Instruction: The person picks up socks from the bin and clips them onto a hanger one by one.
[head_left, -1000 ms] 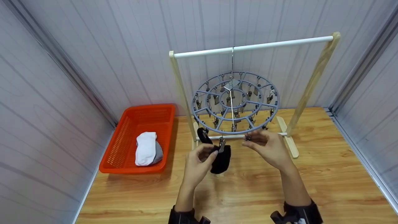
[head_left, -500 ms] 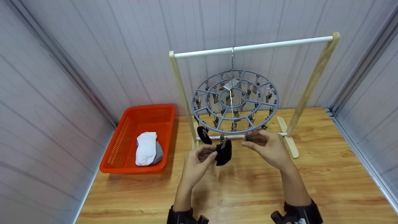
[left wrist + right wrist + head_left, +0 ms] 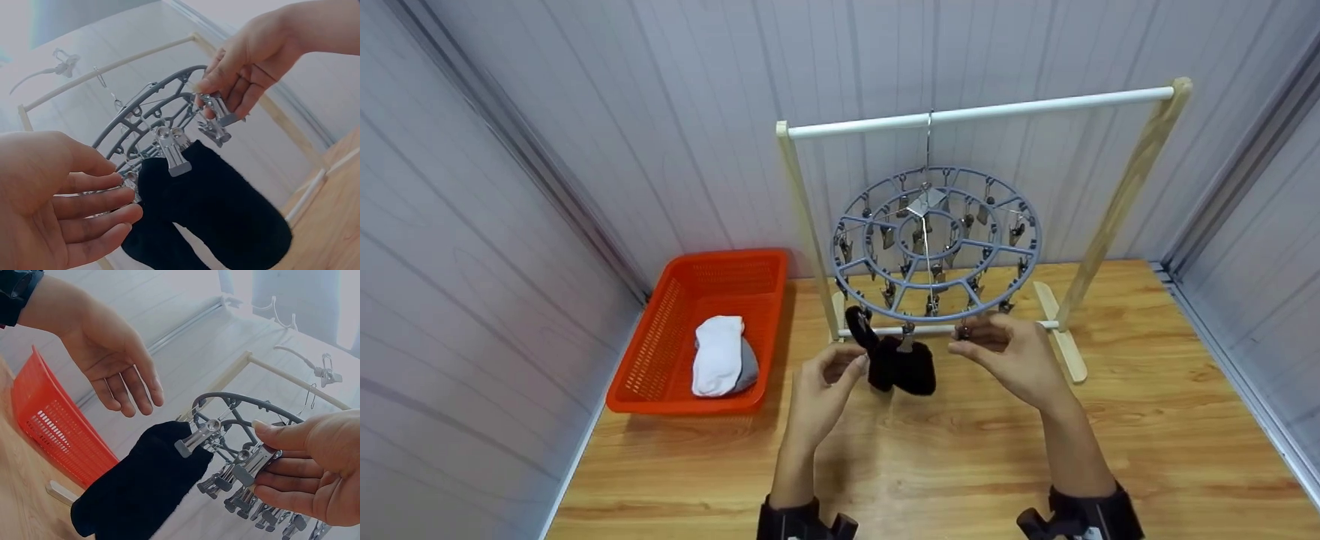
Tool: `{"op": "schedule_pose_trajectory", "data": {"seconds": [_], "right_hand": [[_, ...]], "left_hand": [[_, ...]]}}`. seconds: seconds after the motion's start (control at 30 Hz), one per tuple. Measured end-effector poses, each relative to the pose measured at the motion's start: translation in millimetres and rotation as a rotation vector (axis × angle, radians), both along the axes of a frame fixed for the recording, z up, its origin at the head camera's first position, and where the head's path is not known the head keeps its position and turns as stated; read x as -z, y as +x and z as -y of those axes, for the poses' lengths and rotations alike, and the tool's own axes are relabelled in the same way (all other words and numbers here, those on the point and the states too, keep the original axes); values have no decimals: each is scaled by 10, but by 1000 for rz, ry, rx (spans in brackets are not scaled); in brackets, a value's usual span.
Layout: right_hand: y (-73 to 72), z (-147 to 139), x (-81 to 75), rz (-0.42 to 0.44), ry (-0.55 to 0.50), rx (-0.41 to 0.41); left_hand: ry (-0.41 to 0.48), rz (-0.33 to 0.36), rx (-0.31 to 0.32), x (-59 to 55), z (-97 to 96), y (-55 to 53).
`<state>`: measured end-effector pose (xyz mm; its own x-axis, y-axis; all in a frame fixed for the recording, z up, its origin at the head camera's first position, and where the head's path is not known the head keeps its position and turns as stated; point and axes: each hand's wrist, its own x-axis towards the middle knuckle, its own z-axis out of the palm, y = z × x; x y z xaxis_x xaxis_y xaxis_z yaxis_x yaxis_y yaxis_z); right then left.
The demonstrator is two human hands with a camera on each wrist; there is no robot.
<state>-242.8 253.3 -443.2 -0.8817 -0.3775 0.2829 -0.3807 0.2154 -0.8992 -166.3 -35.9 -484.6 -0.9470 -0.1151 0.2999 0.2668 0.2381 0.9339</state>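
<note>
A black sock (image 3: 913, 369) hangs by its cuff from a metal clip (image 3: 174, 151) at the front of the round grey drying hanger (image 3: 936, 319). Just behind and left of it, a second black sock (image 3: 858, 324) dangles from the ring. My left hand (image 3: 821, 382) is beside the socks with relaxed fingers and holds nothing; in the right wrist view a gap shows between this hand (image 3: 115, 363) and the front sock (image 3: 140, 484). Between thumb and fingers, my right hand (image 3: 1020, 364) pinches another metal clip (image 3: 256, 464) on the ring's front right, with no cloth in it.
An orange basket (image 3: 619, 405) stands at the left, with a white sock (image 3: 718, 356) over a grey one (image 3: 748, 367). The hanger hooks onto the white bar (image 3: 1035, 107) of a wooden stand (image 3: 1117, 202). Pale panel walls (image 3: 510, 300) enclose the table (image 3: 960, 465).
My left hand has let go of the front black sock and moved a little left. That sock now hangs freely from its clip, swung rightward. My right hand keeps its clip.
</note>
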Motion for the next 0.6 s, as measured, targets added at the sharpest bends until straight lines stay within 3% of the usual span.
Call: {"op": "schedule_pose_trajectory", "data": {"seconds": [0.33, 0.6], "right_hand": [[-11, -54, -30, 30, -16, -20], [-25, -83, -57, -3, -26, -19]], "left_hand": [[40, -14, -15, 3, 8, -6], [45, 8, -30, 5, 29, 11]]}}
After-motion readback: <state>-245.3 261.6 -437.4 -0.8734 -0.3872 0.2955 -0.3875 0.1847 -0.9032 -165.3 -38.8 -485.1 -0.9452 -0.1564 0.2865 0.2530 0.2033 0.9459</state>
